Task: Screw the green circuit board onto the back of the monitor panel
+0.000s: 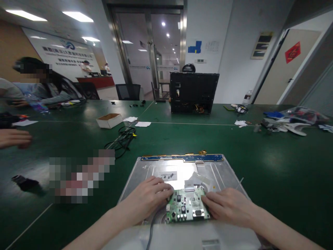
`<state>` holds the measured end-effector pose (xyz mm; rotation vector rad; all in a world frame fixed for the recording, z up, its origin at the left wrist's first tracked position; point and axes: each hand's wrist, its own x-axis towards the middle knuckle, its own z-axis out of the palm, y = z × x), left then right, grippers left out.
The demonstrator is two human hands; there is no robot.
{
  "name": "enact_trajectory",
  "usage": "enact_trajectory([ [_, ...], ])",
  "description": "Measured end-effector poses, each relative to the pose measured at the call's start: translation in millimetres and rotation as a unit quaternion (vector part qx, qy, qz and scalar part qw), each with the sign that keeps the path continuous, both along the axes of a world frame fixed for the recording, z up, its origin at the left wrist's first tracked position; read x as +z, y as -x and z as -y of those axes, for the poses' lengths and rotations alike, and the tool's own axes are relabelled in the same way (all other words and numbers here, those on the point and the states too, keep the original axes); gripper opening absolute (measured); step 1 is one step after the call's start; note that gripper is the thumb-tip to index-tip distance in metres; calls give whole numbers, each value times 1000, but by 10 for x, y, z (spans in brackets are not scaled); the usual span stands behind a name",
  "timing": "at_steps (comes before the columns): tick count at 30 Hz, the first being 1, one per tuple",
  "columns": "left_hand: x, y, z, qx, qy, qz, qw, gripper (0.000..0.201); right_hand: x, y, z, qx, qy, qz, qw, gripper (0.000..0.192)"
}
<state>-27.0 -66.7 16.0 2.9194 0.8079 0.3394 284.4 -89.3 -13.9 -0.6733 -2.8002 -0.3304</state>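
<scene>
Circuit board (pixel 187 209) on metal panel (pixel 145 177), both hands engaged.
Left hand (pixel 149 199) and right hand (pixel 229 206) press fingertips on opposite edges, neither closed around it; board judged light, rigid, fragile: handle by edges.

Wall banner (pixel 68 52) lettering too blurred; red door sign (pixel 292 52) character illegible.

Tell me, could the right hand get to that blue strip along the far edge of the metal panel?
Probably yes: the right hand rests on the green circuit board, and only bare metal panel lies between it and the blue strip.
</scene>
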Motion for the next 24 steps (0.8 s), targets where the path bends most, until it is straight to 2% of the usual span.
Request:
enact_trajectory([
  [3,23,-13,-20,1,41,34,999,32,61,5,-62,-20,36,-76,996,21],
  [6,-13,-11,-57,20,92,85,992,22,187,50,-169,-55,120,-142,981,20],
  [8,-68,-2,-79,60,119,125,983,18,285,103,-258,-88,188,-163,964,18],
  [12,-164,20,-87,154,164,166,960,30,439,212,-406,-151,217,-173,949,30],
  [15,-194,31,-69,181,181,167,952,32,472,240,-452,-144,206,-182,951,29],
  [18,-197,43,-60,177,167,160,957,32,429,203,-434,-103,179,-186,961,23],
  [20,-189,58,-68,135,137,166,967,28,381,154,-384,-71,128,-171,974,18],
  [24,-151,87,-91,21,35,150,988,28,295,44,-204,-19,-24,-92,995,21],
])
